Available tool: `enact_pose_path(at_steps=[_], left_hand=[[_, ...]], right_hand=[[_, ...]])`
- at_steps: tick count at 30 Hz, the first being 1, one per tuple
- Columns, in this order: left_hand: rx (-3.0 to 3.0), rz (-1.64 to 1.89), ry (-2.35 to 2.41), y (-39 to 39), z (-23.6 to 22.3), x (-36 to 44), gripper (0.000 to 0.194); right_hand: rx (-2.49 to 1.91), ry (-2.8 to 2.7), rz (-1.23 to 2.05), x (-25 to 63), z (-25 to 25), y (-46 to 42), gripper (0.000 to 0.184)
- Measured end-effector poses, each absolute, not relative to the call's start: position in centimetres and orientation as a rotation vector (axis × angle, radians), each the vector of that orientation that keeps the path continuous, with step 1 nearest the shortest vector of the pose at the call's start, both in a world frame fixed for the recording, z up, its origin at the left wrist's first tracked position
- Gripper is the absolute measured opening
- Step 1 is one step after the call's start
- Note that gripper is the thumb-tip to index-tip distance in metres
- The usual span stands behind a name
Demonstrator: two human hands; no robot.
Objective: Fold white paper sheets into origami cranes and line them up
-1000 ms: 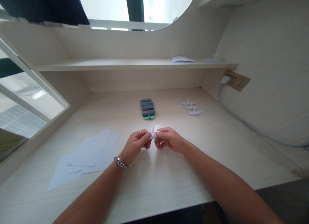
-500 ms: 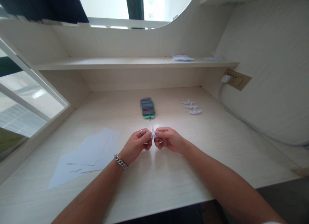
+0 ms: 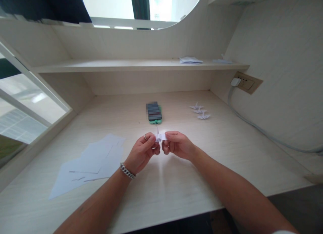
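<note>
A small white paper crane (image 3: 158, 137) is held above the desk between my two hands, its thin point sticking up and away from me. My left hand (image 3: 143, 149), with a ring and a chain bracelet, pinches its left side. The fingers of my right hand (image 3: 178, 145) are closed on the flat wing that stretches to the right. Parts of the folded paper are hidden behind my fingertips. Beyond my right hand, 3 finished paper cranes (image 3: 200, 111) stand in a slanting row on the desk.
White paper sheets (image 3: 93, 160) with drawn lines lie at the left. A phone with a green case (image 3: 154, 113) rests beyond my hands. Folded paper (image 3: 191, 60) sits on the shelf (image 3: 113, 66). A grey cable (image 3: 254, 126) runs from the wall socket (image 3: 248, 82) down the right side.
My right hand has drawn slightly to the right and up, and the paper's right wing now shows flat between the hands. The crane and left fingertips shifted a little left.
</note>
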State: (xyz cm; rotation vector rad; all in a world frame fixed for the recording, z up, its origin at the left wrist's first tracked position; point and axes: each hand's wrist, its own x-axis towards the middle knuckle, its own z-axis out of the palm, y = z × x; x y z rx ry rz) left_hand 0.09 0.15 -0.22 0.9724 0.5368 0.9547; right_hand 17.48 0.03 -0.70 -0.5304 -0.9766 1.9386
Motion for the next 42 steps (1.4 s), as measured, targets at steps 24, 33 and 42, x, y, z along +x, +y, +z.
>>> enact_pose_path(at_steps=[24, 33, 42], left_hand=[[1.08, 1.025, 0.598, 0.3, 0.2, -0.4, 0.029], [1.414, 0.953, 0.819, 0.8, -0.7, -0.4, 0.032], [0.972, 1.138, 0.687, 0.9, 0.5, -0.6, 0.026]], right_hand=[[-0.493, -1.027, 1.743, 18.5, -0.5, 0.6, 0.044], [-0.839, -1.206, 1.571, 17.4, -0.5, 0.3, 0.035], [-0.767, -0.979, 1.551, 18.9, -0.8, 1.3, 0.022]])
